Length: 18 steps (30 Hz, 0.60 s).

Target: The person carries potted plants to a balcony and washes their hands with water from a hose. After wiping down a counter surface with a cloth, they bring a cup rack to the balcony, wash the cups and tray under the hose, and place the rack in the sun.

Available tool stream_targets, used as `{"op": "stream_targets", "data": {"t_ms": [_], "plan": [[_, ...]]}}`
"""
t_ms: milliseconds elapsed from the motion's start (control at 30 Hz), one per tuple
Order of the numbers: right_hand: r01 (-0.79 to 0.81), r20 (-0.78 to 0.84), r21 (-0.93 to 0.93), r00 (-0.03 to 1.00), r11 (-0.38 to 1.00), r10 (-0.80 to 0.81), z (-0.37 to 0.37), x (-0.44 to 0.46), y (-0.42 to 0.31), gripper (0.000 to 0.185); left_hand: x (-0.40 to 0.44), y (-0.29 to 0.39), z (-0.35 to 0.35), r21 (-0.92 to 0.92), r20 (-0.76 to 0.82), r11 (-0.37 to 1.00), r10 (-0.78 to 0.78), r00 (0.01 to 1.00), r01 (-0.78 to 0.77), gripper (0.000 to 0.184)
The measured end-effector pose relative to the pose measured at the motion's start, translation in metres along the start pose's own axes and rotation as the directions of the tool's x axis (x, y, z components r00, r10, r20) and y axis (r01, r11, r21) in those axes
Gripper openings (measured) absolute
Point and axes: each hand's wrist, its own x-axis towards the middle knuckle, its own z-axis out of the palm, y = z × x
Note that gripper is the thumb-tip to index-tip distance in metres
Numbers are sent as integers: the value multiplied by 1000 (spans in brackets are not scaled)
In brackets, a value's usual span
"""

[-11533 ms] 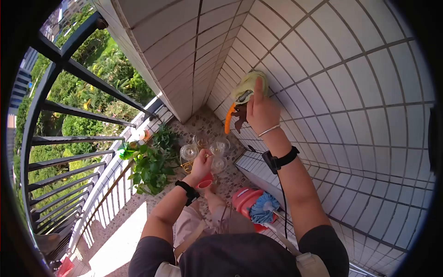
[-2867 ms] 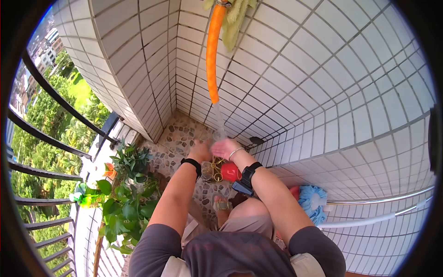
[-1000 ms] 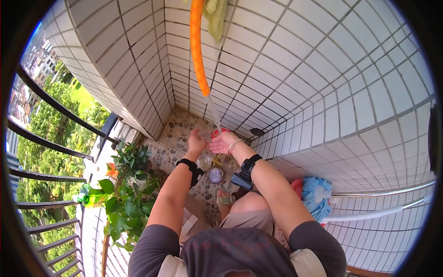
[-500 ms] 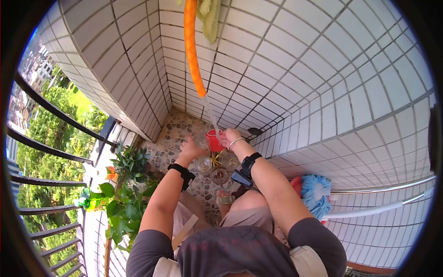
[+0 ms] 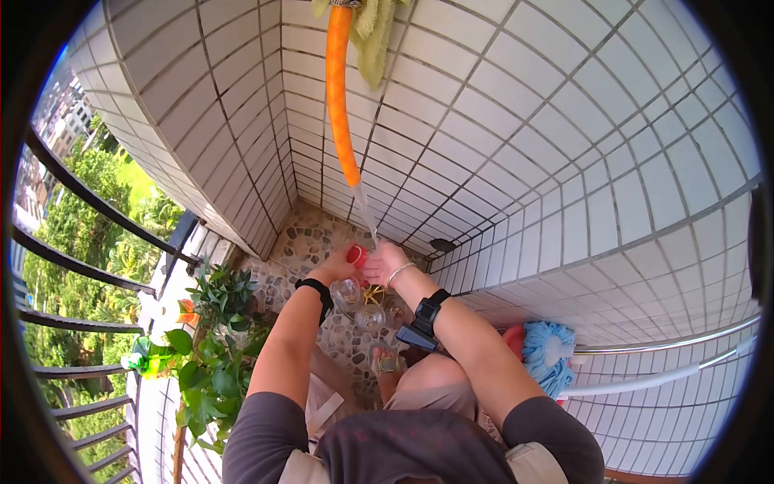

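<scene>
An orange hose (image 5: 339,97) hangs from above, and a stream of water (image 5: 366,214) runs from its end. My left hand (image 5: 335,266) is closed round a small red cup (image 5: 356,256), which it holds to the left of the stream. Directly under the water is my right hand (image 5: 385,261), its fingers stretched toward the cup; whether they touch it I cannot tell. Just below both hands, clear glass vessels (image 5: 347,295) stand on the floor around a gold-coloured spiky piece (image 5: 372,295).
Pebble-patterned floor (image 5: 310,230) meets white tiled walls (image 5: 468,105). Leafy plants (image 5: 211,363) and a black railing (image 5: 89,327) line the left side. A blue mop head (image 5: 548,355) leans at the right. A green towel (image 5: 372,48) hangs beside the hose.
The red cup has moved left, out of the stream and into my left hand, which was spread before. My right hand has let go of it and opened under the water.
</scene>
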Motion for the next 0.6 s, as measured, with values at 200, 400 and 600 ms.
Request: {"op": "stream_targets", "data": {"t_ms": [200, 400, 600], "plan": [[155, 81, 112, 983, 981, -165, -10, 10, 4, 42, -59, 84, -1, 673, -142, 734, 11, 990, 88, 80], [110, 71, -52, 992, 993, -106, -15, 8, 11, 46, -24, 50, 7, 753, 217, 628, 47, 975, -197, 58], [-16, 70, -178, 997, 984, 29, -6, -2, 6, 51, -68, 72, 18, 645, -169, 759, 25, 985, 91, 58]]}}
